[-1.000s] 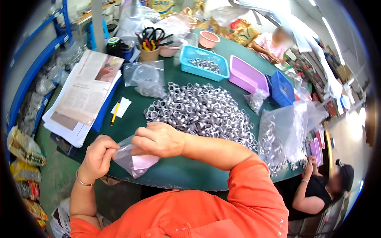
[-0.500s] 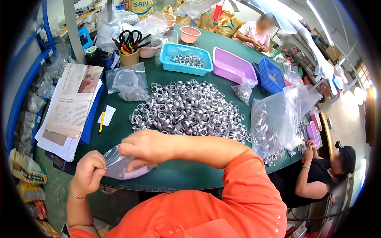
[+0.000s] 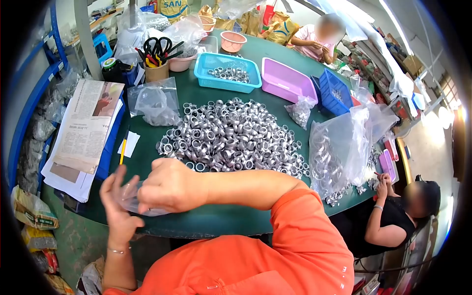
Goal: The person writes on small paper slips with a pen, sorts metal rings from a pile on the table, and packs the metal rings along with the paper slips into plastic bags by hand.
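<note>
My right hand (image 3: 169, 187) is closed, its fingers pinched on a clear plastic bag (image 3: 129, 200) over the near edge of the green table. To its left, my left hand (image 3: 117, 209) has its fingers spread, up against the bag's side. Most of the bag lies hidden behind the right hand, so its contents cannot be made out. Just beyond my right forearm spreads a big heap of silver metal rings (image 3: 231, 137). A yellow pen (image 3: 123, 151) lies beyond the left hand, partly on a white paper slip (image 3: 130, 143).
Newspaper and papers (image 3: 83, 130) lie at left. Behind the heap stand a cup of pliers (image 3: 157, 73), a turquoise basket (image 3: 228, 86), a purple tray (image 3: 287, 91) and a blue basket (image 3: 336, 98). Bagged rings (image 3: 327, 162) rest at right. Two other people sit at the table.
My left hand has loosened its closed grip and spread its fingers, turning beside the bag. My right hand has shifted slightly left with the bag. The view has moved a little.
</note>
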A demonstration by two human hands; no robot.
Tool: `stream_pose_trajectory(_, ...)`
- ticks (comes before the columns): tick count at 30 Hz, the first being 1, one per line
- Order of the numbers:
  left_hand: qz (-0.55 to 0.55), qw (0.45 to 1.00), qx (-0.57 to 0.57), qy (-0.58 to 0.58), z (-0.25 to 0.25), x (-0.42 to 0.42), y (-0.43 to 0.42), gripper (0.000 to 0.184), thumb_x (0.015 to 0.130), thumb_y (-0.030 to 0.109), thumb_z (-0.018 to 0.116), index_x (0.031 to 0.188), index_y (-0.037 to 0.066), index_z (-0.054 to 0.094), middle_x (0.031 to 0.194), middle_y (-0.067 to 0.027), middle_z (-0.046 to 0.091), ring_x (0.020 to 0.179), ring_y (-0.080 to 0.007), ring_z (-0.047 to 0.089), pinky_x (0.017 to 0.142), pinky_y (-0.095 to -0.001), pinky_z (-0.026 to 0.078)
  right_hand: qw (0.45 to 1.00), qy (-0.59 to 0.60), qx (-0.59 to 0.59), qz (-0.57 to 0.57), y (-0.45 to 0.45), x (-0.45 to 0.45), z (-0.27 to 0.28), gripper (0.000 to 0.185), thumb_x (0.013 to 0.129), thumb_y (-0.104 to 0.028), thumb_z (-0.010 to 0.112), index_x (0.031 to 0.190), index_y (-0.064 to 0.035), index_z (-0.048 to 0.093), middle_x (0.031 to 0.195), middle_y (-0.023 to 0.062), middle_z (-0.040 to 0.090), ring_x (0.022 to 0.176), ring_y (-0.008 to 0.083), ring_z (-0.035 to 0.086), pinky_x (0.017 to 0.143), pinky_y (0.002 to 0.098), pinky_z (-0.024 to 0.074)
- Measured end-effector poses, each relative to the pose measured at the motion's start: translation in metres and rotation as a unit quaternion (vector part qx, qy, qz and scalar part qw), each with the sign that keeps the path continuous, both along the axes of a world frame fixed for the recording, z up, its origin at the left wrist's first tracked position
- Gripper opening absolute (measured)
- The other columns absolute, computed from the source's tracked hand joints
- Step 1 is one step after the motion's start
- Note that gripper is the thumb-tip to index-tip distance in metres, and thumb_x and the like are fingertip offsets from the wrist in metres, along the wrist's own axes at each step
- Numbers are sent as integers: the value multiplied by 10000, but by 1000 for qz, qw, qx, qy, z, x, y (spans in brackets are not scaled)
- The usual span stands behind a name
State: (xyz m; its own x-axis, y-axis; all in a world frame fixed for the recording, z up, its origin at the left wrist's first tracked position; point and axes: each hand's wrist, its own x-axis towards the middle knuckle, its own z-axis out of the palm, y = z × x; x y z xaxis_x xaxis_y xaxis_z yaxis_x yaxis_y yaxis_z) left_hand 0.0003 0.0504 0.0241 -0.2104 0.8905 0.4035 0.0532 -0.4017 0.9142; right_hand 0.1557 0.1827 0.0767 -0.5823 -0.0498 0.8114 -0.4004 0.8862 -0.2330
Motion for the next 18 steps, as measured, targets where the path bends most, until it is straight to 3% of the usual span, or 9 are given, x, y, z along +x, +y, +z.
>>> stream_pose_trajectory(1,-13,999,-49,0,-2,11,1,801,706,374,843,1337,58,463,1444,-226,372,1274,-342,467,1032,-421,407,999,29,26,24,-4,-5,4,220,820,-254,712,741,-139,543,632,-3,531,530,209,544,487,344,344)
stream_pose_trajectory(2,80,951,-64,292,-30,-2,15,728,693,226,861,1303,46,507,1359,-201,482,1221,-287,521,987,-397,441,998,24,30,49,-3,-10,6,146,772,-219,720,769,-145,593,678,-9,542,550,197,538,498,334,355)
stream_pose_trajectory(4,29,976,-216,-8,-67,8,10,445,729,124,811,1108,-5,617,1132,-125,637,1055,-240,613,865,-351,495,998,-13,40,-38,16,-18,13,110,707,-193,712,756,-132,635,689,19,601,594,248,602,569,384,457)
stream_pose_trajectory(7,118,981,-146,52,-60,24,3,285,785,134,769,1016,-11,686,1092,-93,636,981,-201,624,878,-306,481,949,-69,73,-300,94,-48,3,279,677,-160,748,950,-163,691,855,109,624,877,307,614,695,437,484)
stream_pose_trajectory(10,126,983,-130,33,-59,33,0,164,872,88,677,1008,-2,689,993,-87,679,944,-177,634,843,-282,491,882,-147,106,-435,154,-47,-34,601,659,-245,820,1219,-226,603,1387,239,421,1119,417,539,840,518,475)
stream_pose_trajectory(13,116,984,-119,-60,-55,40,-5,139,891,80,657,996,-8,682,969,-89,677,912,-159,631,803,-269,495,887,-231,18,-400,186,-57,-57,431,712,-274,793,1106,-156,666,1295,250,536,1040,419,604,816,493,505)
stream_pose_trajectory(15,144,980,-119,-73,-58,42,-7,192,873,113,696,1008,-23,681,953,-100,679,875,-151,625,783,-265,498,840,-353,-37,-410,200,-68,-51,299,763,-319,758,908,-64,699,983,217,669,860,402,651,756,455,526)
stream_pose_trajectory(16,149,979,-120,-74,-58,40,-8,192,873,113,696,1008,-23,681,953,-100,679,875,-151,625,783,-265,498,879,-223,-69,-415,201,-66,-55,333,803,-326,721,742,-4,661,726,197,635,729,391,632,677,440,513)
stream_pose_trajectory(18,135,986,-81,-48,-55,37,-9,118,908,68,630,980,-15,671,904,-80,662,842,-148,620,747,-241,492,904,-156,-56,-394,189,-67,-32,326,817,-306,713,741,2,640,753,206,618,711,402,604,644,449,482)
